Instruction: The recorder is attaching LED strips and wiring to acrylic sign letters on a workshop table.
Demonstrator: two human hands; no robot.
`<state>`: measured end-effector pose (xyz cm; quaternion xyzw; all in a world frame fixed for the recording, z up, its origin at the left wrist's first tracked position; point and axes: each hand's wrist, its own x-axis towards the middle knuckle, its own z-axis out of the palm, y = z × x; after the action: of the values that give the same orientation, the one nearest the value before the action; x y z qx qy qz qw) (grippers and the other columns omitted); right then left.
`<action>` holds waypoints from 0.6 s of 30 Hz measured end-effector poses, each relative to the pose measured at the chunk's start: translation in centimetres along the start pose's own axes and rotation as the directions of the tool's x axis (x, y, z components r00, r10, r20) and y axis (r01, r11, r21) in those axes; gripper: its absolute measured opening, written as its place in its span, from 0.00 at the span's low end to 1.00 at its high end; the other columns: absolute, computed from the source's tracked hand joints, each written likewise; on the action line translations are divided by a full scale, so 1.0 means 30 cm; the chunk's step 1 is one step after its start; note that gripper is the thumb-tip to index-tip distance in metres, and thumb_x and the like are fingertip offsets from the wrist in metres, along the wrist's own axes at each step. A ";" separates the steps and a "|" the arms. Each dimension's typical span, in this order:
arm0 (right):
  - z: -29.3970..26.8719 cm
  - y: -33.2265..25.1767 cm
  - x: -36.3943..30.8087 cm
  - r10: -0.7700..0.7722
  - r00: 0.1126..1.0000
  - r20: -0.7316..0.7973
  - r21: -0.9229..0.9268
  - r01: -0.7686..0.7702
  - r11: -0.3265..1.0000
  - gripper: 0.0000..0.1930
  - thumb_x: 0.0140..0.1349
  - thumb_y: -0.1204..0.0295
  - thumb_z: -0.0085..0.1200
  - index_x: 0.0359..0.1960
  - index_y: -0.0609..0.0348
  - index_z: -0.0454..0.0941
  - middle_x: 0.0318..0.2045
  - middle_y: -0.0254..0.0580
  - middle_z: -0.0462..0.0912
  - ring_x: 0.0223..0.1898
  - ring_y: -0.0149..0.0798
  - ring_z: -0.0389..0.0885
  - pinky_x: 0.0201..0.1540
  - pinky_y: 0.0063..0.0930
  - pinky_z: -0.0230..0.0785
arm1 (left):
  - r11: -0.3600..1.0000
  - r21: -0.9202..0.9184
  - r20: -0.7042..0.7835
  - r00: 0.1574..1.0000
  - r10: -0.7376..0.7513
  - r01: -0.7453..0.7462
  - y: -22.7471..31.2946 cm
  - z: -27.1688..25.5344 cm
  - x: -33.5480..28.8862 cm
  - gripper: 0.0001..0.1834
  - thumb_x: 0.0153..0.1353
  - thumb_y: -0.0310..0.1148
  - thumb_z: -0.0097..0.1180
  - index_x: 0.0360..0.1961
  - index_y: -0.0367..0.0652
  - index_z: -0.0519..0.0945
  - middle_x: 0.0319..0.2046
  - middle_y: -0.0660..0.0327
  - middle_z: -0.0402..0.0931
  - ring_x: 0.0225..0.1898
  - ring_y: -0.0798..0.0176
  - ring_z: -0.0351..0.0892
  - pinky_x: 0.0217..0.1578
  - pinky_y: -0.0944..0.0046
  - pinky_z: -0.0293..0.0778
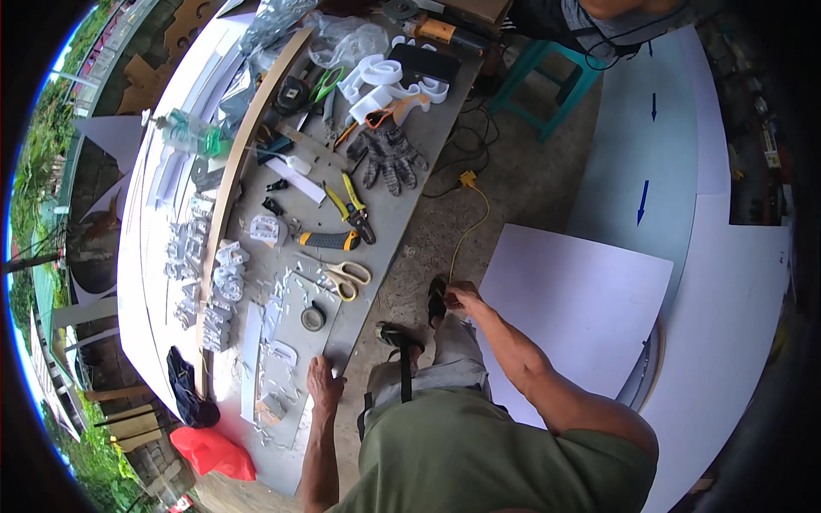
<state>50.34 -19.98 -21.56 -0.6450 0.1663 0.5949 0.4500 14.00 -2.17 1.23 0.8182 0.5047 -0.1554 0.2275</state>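
Observation:
My left hand point(325, 382) rests on the near edge of the grey worktable point(398, 224), its fingers bent and close together; whatever may be under them is hidden. Above my knee, my right hand point(463, 297) is closed, fingers curled in, and I cannot make out what is in it. Just beyond my left hand lies a roll of tape point(313, 318), then scissors point(344, 279) with beige handles. Farther up are a yellow-and-black utility knife point(329, 240), wire strippers point(355, 208) with yellow handles and a grey work glove point(391, 156).
Silvery cut-out pieces point(229, 272) line a wooden strip point(244, 145). White curved parts point(380, 81) and an angle grinder point(436, 30) lie at the far end. To my right is a large white board point(577, 291). A teal stool point(539, 85) and a yellow cord point(479, 214) occupy the floor.

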 end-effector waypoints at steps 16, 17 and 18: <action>0.126 0.090 -0.624 -0.127 0.954 0.270 -0.626 0.274 0.730 0.12 0.69 0.65 0.57 0.46 0.61 0.79 0.37 0.39 0.84 0.34 0.33 0.83 0.35 0.27 0.77 | 0.384 -0.790 0.014 0.639 -0.769 0.479 -0.280 0.313 -0.791 0.22 0.59 0.50 0.66 0.35 0.38 0.87 0.17 0.61 0.73 0.21 0.69 0.70 0.24 0.62 0.66; 0.159 0.081 -0.650 -0.193 0.944 0.268 -0.630 0.323 0.706 0.12 0.69 0.65 0.57 0.46 0.61 0.79 0.37 0.38 0.84 0.34 0.32 0.83 0.35 0.26 0.77 | 0.379 -0.809 -0.027 0.615 -0.788 0.450 -0.294 0.363 -0.829 0.21 0.60 0.48 0.66 0.33 0.37 0.86 0.16 0.62 0.72 0.21 0.69 0.68 0.24 0.62 0.66; 0.176 0.079 -0.677 -0.267 0.930 0.252 -0.630 0.367 0.684 0.12 0.69 0.65 0.57 0.46 0.61 0.79 0.36 0.38 0.84 0.33 0.32 0.83 0.35 0.26 0.77 | 0.362 -0.809 -0.013 0.602 -0.798 0.463 -0.301 0.372 -0.843 0.21 0.60 0.48 0.66 0.33 0.37 0.86 0.16 0.62 0.72 0.21 0.69 0.68 0.24 0.62 0.66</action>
<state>40.49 -23.68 -3.24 -0.7383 -0.2037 0.5710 0.2956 -5.55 -23.67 2.05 0.3946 0.8360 0.1598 0.3461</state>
